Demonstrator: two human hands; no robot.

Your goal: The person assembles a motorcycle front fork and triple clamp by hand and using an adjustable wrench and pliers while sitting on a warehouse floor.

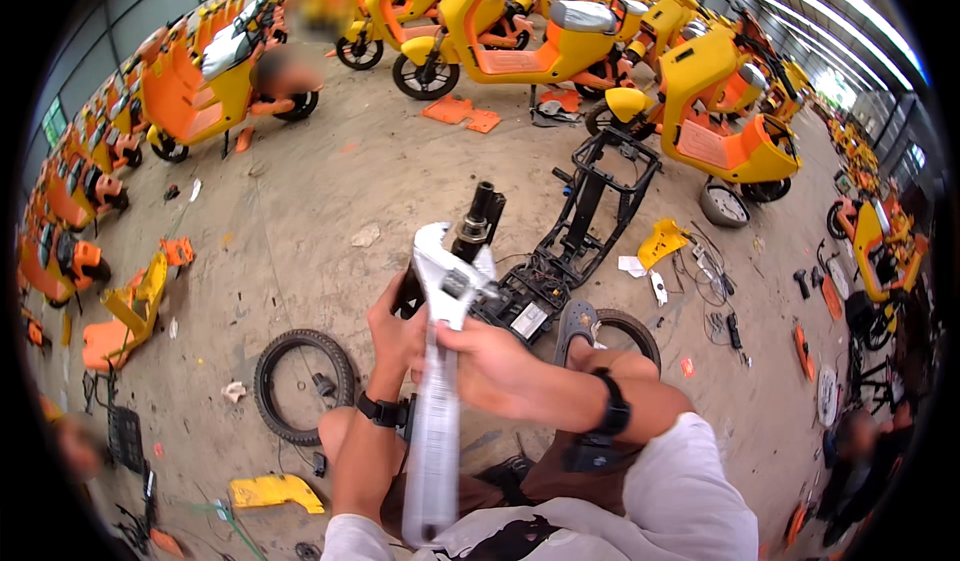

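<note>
A big silver adjustable wrench (436, 431) stands in front of me, its head up and its handle running down toward my lap. My right hand (490, 361) is closed round the handle just below the head, thumb across the front. The wrench jaws sit beside a threaded metal steering stem (474, 229) with black tubes next to it; whether they touch it I cannot tell. On the wrench's left side my left hand (396, 326) is closed, its fingers curled by a dark part that the wrench head partly hides. A bare black scooter frame (585, 226) lies beyond, wiring exposed.
A loose tyre (303, 386) lies at the left, another wheel (628, 336) by my shoe (575, 331). Yellow panels (277, 494), cables (708, 271) and orange scraps litter the concrete floor. Rows of yellow-orange scooters (510, 56) stand behind. Other people are at the edges.
</note>
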